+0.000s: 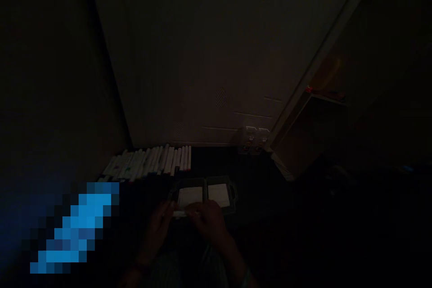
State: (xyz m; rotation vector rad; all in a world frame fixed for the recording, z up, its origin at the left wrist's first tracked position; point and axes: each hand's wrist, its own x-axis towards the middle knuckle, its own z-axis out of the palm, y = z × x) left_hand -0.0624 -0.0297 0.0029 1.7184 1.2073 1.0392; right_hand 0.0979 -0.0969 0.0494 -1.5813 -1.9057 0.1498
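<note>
In the dim light, my left hand (159, 224) and my right hand (209, 221) meet at the near edge of a clear plastic case (232, 197). Between the fingers of both lies a slim white marker (179, 213), held roughly level. Inside the case are two compartments, one with a pale flat block (191, 195) and the other with a similar pale block (218, 194); what they are I cannot make out. Beyond my left hand, many white markers (148, 162) lie side by side on the dark table.
Two clear containers (253, 140) with printing stand at the back right, against a pale panel (216, 54). A bright blue pixelated patch (77, 225) covers the lower left. Right of the panel, an orange shape (326, 72) shows faintly.
</note>
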